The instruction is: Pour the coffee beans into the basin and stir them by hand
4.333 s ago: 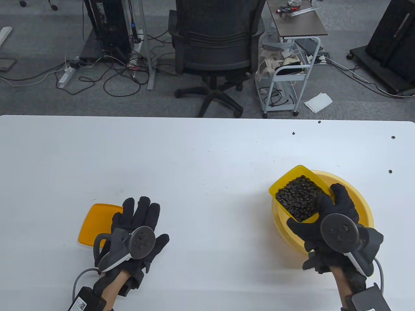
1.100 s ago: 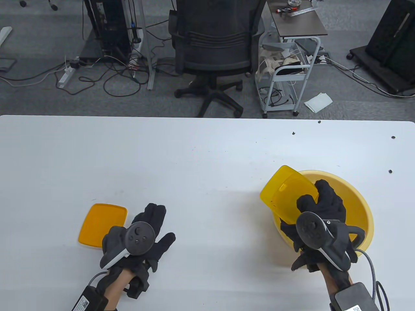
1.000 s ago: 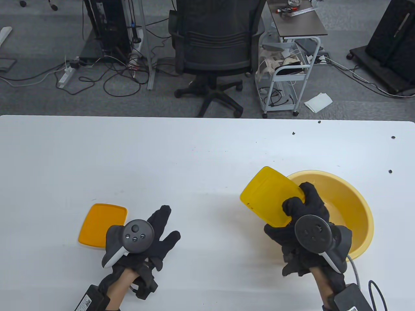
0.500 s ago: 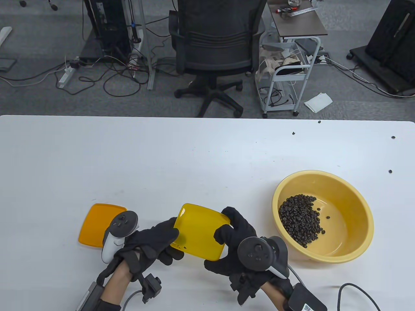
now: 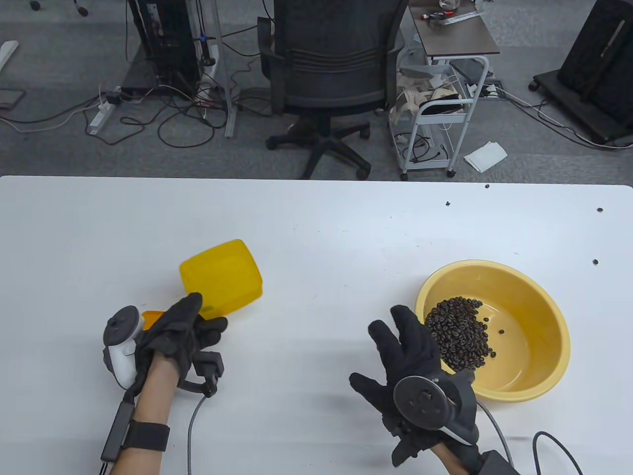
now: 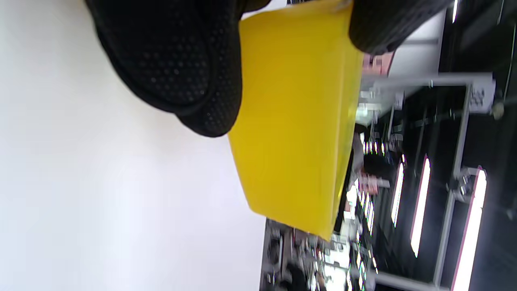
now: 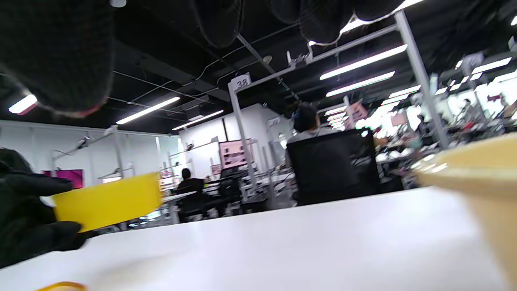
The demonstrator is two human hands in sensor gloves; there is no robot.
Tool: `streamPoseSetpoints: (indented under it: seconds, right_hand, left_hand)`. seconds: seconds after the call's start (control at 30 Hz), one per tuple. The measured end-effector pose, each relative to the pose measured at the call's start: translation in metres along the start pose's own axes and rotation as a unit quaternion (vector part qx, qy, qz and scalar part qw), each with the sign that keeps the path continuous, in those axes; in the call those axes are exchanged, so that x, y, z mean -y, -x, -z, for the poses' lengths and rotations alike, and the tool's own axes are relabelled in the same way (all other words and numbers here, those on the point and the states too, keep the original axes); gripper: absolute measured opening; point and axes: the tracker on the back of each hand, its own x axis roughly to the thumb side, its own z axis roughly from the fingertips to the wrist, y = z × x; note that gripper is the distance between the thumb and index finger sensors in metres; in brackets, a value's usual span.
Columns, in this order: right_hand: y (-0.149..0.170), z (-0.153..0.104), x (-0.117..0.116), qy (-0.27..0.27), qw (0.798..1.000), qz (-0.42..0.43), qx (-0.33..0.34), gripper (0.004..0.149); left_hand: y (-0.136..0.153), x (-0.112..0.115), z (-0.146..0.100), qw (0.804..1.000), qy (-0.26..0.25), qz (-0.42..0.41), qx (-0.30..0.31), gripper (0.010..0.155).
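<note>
The yellow basin (image 5: 543, 306) sits at the right of the table with a pile of coffee beans (image 5: 459, 334) in its left half. My right hand (image 5: 397, 330) hovers just left of the basin's rim, fingers spread and holding nothing. My left hand (image 5: 197, 312) grips the empty yellow container (image 5: 221, 276) by its near edge, tilted above the table at the left. The left wrist view shows the fingers (image 6: 177, 64) and thumb curled on the container (image 6: 295, 121). The right wrist view shows the container (image 7: 109, 200) at left and the basin's wall (image 7: 476, 165) at right.
The orange lid (image 5: 151, 314) lies flat under my left hand, mostly hidden. A few stray beans (image 5: 595, 261) dot the far right of the table. An office chair (image 5: 326, 64) and a cart (image 5: 440, 99) stand beyond the far edge.
The right hand poured the beans into the basin, then passed the empty container to the left hand. The left hand carried it left; the right hand let go and moved back toward the basin.
</note>
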Motion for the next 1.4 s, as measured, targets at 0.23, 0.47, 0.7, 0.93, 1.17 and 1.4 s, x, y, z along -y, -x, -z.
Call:
streamPoseSetpoints:
  seconds: [0.23, 0.47, 0.7, 0.93, 1.17, 1.4]
  right_hand:
    - [0.040, -0.025, 0.007, 0.023, 0.998, -0.051, -0.035, 0.084]
    - [0.050, -0.027, 0.011, 0.032, 0.998, -0.032, -0.053, 0.081]
    - [0.048, -0.028, 0.014, 0.040, 0.997, -0.048, -0.051, 0.081]
    - [0.051, -0.025, 0.018, 0.043, 0.996, -0.044, -0.072, 0.081]
    - [0.063, -0.020, 0.017, -0.009, 0.991, -0.079, -0.111, 0.086]
    - [0.086, -0.016, 0.009, -0.078, 0.977, -0.103, -0.171, 0.092]
  left_hand:
    - [0.006, -0.035, 0.033, 0.986, -0.156, -0.005, -0.057, 0.092]
    - [0.013, -0.025, 0.052, 0.981, -0.169, -0.003, -0.093, 0.094]
    - [0.018, -0.020, 0.061, 0.988, -0.123, -0.035, -0.087, 0.094]
    - [0.005, -0.017, 0.048, 0.994, -0.031, -0.082, -0.067, 0.100]
    - [-0.006, -0.018, 0.040, 0.990, 0.059, -0.118, -0.055, 0.104]
    - [-0.027, -0.024, 0.023, 0.995, 0.064, -0.077, -0.018, 0.103]
